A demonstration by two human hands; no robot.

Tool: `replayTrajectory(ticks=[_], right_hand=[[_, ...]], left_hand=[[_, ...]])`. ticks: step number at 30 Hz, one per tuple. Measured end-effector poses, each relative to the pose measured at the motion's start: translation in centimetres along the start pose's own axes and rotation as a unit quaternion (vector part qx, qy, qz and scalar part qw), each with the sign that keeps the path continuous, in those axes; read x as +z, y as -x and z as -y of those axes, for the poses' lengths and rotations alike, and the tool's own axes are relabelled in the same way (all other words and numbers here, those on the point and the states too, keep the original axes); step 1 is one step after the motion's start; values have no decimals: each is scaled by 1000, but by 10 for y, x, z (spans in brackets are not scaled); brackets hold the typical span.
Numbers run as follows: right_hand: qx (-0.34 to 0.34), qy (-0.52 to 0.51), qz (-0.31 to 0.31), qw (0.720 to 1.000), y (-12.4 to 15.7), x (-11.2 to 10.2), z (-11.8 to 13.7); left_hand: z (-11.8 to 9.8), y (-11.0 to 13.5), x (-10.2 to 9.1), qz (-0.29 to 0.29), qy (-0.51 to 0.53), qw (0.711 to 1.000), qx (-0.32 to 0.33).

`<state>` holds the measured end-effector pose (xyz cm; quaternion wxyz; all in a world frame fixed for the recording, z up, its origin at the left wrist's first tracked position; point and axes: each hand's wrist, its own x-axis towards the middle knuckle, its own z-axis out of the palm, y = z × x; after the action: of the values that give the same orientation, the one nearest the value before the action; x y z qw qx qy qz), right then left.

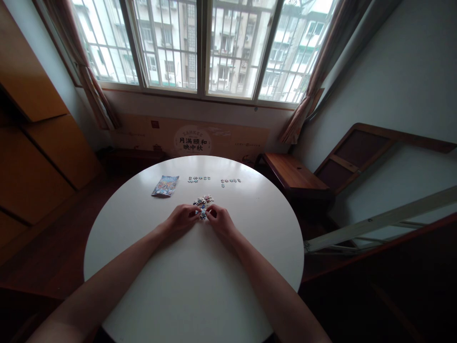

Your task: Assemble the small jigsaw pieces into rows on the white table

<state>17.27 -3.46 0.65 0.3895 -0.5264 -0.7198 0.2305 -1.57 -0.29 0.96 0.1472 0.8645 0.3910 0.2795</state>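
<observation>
Both my hands rest on a round white table (143, 267), meeting over a small heap of jigsaw pieces (204, 200). My left hand (183, 218) has its fingers curled and pinched on a piece at the near edge of the heap. My right hand (220, 221) is curled too, its fingertips pinching a piece (203, 214) right beside the left one. Two short rows of joined pieces lie farther back, one (199, 179) left and one (230, 181) right. A small printed picture card (165, 186) lies to the far left of the heap.
A barred window (200, 47) with curtains fills the far wall, with a printed cardboard panel (193, 138) below it. A low wooden bench (293, 174) stands beyond the table's right edge. Orange cabinets (32, 143) line the left wall. A framed panel (357, 152) leans at right.
</observation>
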Motion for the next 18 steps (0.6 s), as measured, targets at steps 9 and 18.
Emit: replayTrajectory(ticks=[9,18], right_hand=[[-4,1,-3,1000,0,1,-2],[-4,-1,-3,1000,0,1,-1]], left_hand=[[0,0,0,2,-9,1000,1],[0,0,0,3,-7,1000,1]])
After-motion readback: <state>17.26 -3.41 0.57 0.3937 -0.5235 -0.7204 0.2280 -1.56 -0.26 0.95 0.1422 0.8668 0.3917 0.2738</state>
